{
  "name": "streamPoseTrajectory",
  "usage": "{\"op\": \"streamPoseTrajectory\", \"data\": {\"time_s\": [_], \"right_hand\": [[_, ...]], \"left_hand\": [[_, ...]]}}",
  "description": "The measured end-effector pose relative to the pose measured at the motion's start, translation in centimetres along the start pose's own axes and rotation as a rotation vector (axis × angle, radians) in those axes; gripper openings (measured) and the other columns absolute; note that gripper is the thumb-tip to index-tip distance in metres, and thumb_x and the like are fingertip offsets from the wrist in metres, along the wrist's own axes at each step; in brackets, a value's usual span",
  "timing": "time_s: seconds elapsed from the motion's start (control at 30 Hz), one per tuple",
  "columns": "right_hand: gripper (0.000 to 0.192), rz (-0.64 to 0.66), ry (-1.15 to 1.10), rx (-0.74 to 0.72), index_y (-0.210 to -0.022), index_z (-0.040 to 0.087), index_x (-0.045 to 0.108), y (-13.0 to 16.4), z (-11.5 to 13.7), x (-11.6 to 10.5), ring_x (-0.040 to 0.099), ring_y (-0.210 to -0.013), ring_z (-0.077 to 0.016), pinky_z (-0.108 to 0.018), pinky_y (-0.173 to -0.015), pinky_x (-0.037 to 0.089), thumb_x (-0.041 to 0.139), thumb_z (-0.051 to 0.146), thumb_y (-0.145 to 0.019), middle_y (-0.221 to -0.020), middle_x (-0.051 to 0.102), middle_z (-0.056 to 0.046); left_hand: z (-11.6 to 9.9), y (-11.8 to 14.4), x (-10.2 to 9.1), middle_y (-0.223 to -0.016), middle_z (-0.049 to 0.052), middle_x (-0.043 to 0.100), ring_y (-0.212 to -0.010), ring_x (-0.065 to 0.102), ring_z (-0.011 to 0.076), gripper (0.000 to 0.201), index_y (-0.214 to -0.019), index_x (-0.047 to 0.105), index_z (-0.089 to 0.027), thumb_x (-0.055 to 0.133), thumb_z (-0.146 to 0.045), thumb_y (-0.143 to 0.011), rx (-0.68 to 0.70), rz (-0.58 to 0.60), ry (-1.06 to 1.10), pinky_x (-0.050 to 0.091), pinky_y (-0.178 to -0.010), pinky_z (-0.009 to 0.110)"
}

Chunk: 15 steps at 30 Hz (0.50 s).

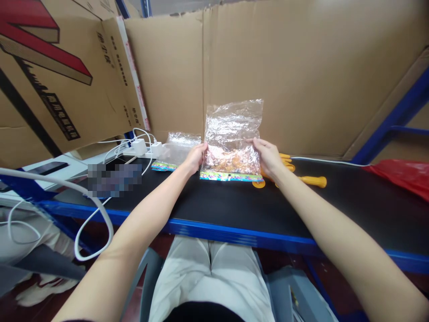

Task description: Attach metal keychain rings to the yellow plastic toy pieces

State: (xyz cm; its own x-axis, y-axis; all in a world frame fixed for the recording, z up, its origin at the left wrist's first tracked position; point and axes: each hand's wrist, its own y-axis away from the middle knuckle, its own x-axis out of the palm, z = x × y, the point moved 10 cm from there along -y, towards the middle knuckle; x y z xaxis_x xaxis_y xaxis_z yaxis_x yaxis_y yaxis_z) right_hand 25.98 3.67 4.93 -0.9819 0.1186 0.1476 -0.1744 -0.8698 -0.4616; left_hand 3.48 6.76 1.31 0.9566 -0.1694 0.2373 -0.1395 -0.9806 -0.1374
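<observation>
Cardboard panels are standing behind a clear bag, a black desk stretching below it. Left hand and right hand are equally near, their fingers pinching its opposite edges, its long axis running upright between them. Left of it, another packet and a white adapter are lying; to its right, yellow pieces are showing beyond the right hand.

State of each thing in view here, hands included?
Clear bag: held upright, printed strip at the bottom; sealed or not, can't tell.
Left hand: closed on the bag's left edge.
Right hand: closed on its right edge.
Second bag: lying on the black tabletop.
Orange-yellow handle: lying down.
Red plastic: creased.
</observation>
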Motion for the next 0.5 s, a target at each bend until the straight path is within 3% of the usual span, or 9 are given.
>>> {"op": "streamPoseTrajectory", "data": {"time_s": [0.2, 0.33, 0.5], "right_hand": [[0.030, 0.089, 0.020, 0.023, -0.074, 0.024, 0.073, 0.6, -0.6, 0.9, 0.063, -0.083, -0.0193, -0.036, -0.078, 0.050, 0.076, 0.049, -0.058, -0.084, 0.072, -0.002], [0.031, 0.014, 0.056, -0.015, -0.074, 0.022, 0.072, 0.8, -0.6, 0.5, 0.064, -0.088, -0.0205, -0.036, -0.081, 0.050, 0.074, 0.050, -0.061, -0.086, 0.072, -0.004], [0.028, -0.076, 0.000, -0.010, -0.074, 0.022, 0.069, 0.5, -1.4, -0.1, 0.065, -0.091, -0.0217, -0.040, -0.084, 0.051, 0.072, 0.048, -0.064, -0.086, 0.072, -0.004]], "left_hand": [[-0.8, -0.1, -0.7, -0.050, -0.003, 0.053, -0.040, 0.046, 0.0073, 0.011, -0.071, 0.057, -0.015, 0.056, -0.023, -0.080, 0.078, -0.038, -0.009, 0.033, -0.039, 0.019], [-0.8, -0.3, -1.0, -0.045, -0.005, 0.047, -0.036, 0.039, 0.0068, 0.008, -0.067, 0.055, -0.016, 0.058, -0.019, -0.074, 0.106, -0.053, -0.035, 0.027, -0.036, 0.019], [-0.9, -0.8, -1.3, -0.057, -0.003, 0.055, -0.050, 0.052, 0.0086, 0.012, -0.073, 0.055, -0.015, 0.057, -0.025, -0.079, 0.162, -0.060, 0.136, 0.041, -0.050, 0.019]]}}
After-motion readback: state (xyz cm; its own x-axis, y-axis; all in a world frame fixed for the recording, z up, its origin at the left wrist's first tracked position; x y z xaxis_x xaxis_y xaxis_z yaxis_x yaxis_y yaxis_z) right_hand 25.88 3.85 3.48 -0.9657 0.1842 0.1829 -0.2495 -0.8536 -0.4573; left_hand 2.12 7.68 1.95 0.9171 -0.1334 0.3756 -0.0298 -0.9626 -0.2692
